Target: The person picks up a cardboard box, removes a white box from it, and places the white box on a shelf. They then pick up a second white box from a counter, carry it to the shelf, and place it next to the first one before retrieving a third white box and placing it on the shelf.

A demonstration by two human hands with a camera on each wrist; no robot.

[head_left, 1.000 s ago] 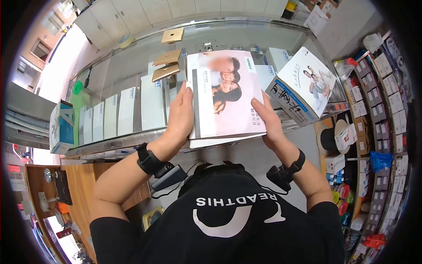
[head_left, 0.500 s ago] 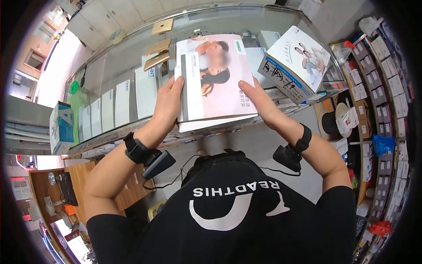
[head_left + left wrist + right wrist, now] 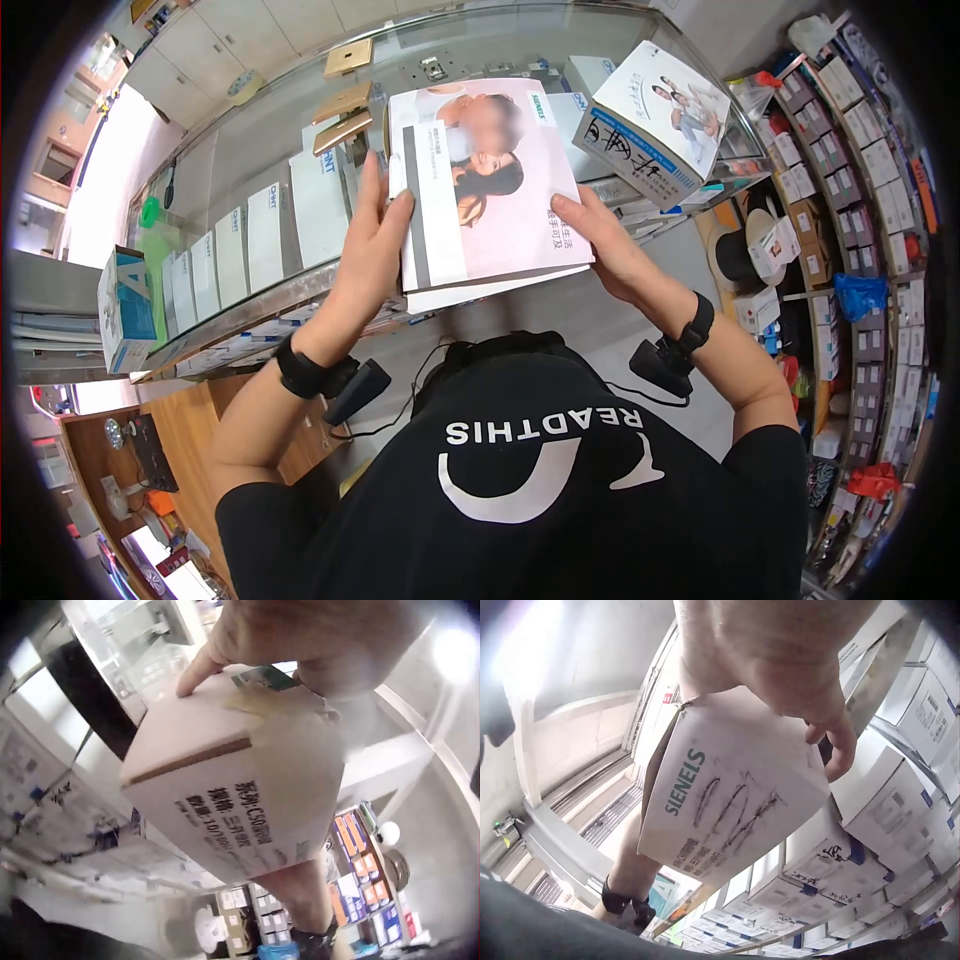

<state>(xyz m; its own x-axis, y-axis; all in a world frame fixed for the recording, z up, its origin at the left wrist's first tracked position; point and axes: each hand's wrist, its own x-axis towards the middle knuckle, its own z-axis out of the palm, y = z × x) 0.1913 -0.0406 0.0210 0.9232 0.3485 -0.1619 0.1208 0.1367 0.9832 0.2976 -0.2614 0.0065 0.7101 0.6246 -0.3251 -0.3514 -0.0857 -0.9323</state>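
A white and pink cardboard box [image 3: 490,190], its top printed with a photo of people, is held up between both hands in front of the counter. On its left side, my left hand [image 3: 375,245] grips it, thumb along the top edge and a finger reaching up the side. At the opposite side my right hand [image 3: 610,235] holds on, thumb over the lower right corner. In the left wrist view, one end of the box [image 3: 240,802] bears printed Chinese text. Handwriting and green SIENELS lettering mark the box [image 3: 720,787] in the right wrist view.
A glass counter [image 3: 430,45] carries gold switch plates [image 3: 345,100], a row of white boxes [image 3: 265,225] at left and a tilted white and blue box [image 3: 655,125] at right. Stocked shelves [image 3: 860,220] line the right side. A wooden desk [image 3: 215,450] stands lower left.
The held box and both hands have shifted left in the head view, as has the counter behind. A left finger now stretches upward, away from the thumb.
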